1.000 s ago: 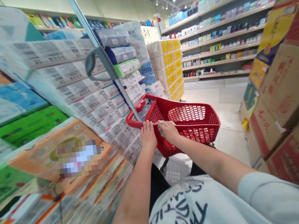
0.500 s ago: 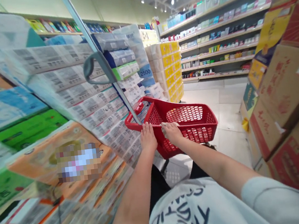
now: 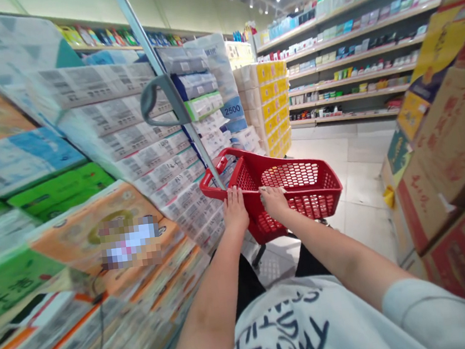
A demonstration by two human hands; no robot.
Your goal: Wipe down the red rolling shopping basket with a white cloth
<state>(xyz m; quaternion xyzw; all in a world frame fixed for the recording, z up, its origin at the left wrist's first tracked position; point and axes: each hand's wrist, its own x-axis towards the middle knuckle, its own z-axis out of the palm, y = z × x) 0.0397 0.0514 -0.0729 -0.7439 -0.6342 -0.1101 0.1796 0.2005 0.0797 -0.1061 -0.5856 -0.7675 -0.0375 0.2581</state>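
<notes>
A red plastic shopping cart (image 3: 314, 173) with perforated sides stands in front of my body. My left hand (image 3: 235, 210) lies over its near rim, with the fingers hooked across the edge and the thumb hard to make out. To the right on the same rim, my right hand (image 3: 275, 203) is closed around a pale, crumpled cloth (image 3: 264, 192), pressed against the edge. Most of the cloth is hidden under the fingers. A metal pole (image 3: 211, 163) with a grey loop handle (image 3: 164, 101) rises at the cart's left end; its lower end is hidden.
Stacked tissue packs (image 3: 145, 145) crowd the left side, with an orange pack (image 3: 95, 218) closest. Yellow-and-white packs (image 3: 273, 108) stand beyond the cart. Cardboard boxes (image 3: 455, 138) line the right side. Tiled floor (image 3: 363, 182) runs toward stocked shelves (image 3: 355, 73) at the back.
The whole view has shifted slightly, so the surroundings and cart appear farther right. My right hand with the cloth has slid a little rightward along the rim; my left hand stays on it.
</notes>
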